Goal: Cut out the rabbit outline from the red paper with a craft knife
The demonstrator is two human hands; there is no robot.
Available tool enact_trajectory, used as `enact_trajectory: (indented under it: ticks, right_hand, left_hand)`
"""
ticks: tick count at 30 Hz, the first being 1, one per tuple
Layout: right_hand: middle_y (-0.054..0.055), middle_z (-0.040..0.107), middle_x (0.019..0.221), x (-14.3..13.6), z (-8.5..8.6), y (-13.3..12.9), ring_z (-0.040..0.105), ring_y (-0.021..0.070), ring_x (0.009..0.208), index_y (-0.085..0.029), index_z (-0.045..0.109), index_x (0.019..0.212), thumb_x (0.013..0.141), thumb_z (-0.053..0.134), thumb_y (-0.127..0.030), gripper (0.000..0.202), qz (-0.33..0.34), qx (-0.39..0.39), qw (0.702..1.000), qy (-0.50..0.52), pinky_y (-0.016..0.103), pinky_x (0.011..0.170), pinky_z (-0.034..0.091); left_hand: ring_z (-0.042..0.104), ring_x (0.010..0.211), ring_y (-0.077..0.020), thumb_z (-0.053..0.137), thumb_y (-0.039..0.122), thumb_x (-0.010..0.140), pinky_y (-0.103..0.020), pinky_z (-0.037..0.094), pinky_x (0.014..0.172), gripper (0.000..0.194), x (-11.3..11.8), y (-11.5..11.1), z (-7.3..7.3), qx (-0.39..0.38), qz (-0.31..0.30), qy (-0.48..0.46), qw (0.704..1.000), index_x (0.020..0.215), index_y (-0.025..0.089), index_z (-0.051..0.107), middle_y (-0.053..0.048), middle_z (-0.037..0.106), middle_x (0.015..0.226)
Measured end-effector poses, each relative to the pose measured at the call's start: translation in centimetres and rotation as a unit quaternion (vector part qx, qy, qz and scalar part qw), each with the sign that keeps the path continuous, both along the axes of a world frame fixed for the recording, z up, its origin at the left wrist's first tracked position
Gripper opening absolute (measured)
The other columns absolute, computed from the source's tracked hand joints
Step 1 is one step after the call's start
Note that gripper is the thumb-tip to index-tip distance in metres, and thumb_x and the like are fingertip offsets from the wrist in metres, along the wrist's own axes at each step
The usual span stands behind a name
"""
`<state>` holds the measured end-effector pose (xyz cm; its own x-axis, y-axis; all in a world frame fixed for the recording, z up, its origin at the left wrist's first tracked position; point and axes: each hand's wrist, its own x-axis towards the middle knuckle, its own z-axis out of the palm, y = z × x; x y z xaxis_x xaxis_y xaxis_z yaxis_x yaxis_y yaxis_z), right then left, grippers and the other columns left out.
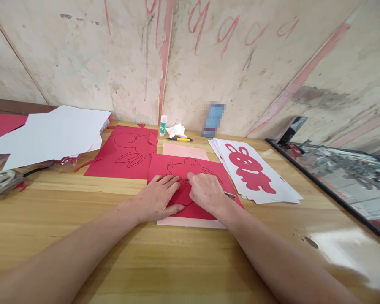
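A sheet of red paper with a rabbit outline drawn in dark lines lies in front of me, over a pale pink board. My left hand rests flat on its left part, fingers spread. My right hand is closed round a slim craft knife, whose metal end sticks out behind the hand. The tip touches down near the drawn lines, close to my left fingertips; the blade is mostly hidden. Beside it on the left is another red sheet with rabbit outlines and a partly lifted piece.
White sheets, the top one bearing a red rabbit cutout, lie to the right. Behind are a glue stick, crumpled tissue, a yellow pen and a blurred blue object. White paper and a tape measure sit left.
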<state>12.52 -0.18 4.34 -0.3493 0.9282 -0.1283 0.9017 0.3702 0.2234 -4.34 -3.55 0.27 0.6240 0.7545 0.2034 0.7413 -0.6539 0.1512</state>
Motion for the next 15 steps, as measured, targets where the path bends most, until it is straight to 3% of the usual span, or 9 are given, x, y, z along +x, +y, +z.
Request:
enact_trajectory:
  ticks: [15]
  right_hand:
    - [0.009, 0.067, 0.079, 0.04, 0.03, 0.3, 0.066, 0.0227, 0.082, -0.019, 0.062, 0.099, 0.08, 0.046, -0.016, 0.024, 0.001, 0.007, 1.0, 0.002, 0.027, 0.062, 0.043]
  left_hand:
    - [0.04, 0.126, -0.0285, 0.035, 0.058, 0.09, -0.042, 0.03, 0.099, 0.058, -0.05, 0.0, -0.03, 0.01, -0.002, 0.005, 1.0, 0.127, 0.015, 0.045, -0.014, 0.047, 0.135]
